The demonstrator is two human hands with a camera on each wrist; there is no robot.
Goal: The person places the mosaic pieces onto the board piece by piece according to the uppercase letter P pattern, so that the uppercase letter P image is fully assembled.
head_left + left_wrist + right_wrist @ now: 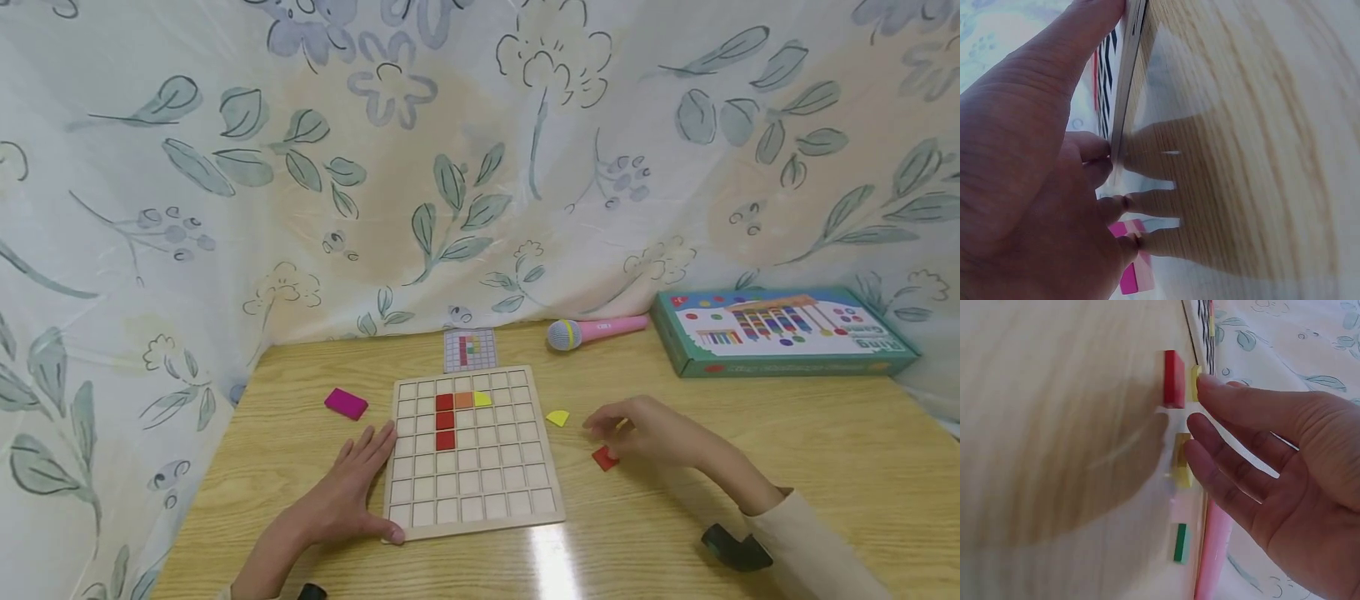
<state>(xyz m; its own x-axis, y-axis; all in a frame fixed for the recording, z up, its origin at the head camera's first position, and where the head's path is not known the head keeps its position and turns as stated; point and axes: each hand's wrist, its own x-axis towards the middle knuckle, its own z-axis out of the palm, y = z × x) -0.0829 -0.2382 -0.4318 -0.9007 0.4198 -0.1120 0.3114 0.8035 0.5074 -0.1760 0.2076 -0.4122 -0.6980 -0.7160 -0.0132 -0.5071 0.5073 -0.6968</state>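
Note:
A wooden grid board (471, 454) lies in the middle of the table. Three red squares form a column on it, with an orange square (464, 400) and a yellow quarter-round piece (482, 399) beside the top one. My left hand (341, 492) rests along the board's left edge, fingers spread, thumb at the near corner. To the right of the board, my right hand (648, 429) hovers with loosely bent fingers over a loose red square (604, 458). In the right wrist view a gap shows between the fingertips and that red piece (1174, 380); nothing is held.
A loose yellow piece (558, 418) lies right of the board, a magenta block (347, 403) to its left. A pattern card (470, 350) touches the board's far edge. Behind are a pink toy microphone (600, 330) and a boxed toy (780, 329). A green block (1181, 544) shows near the right hand.

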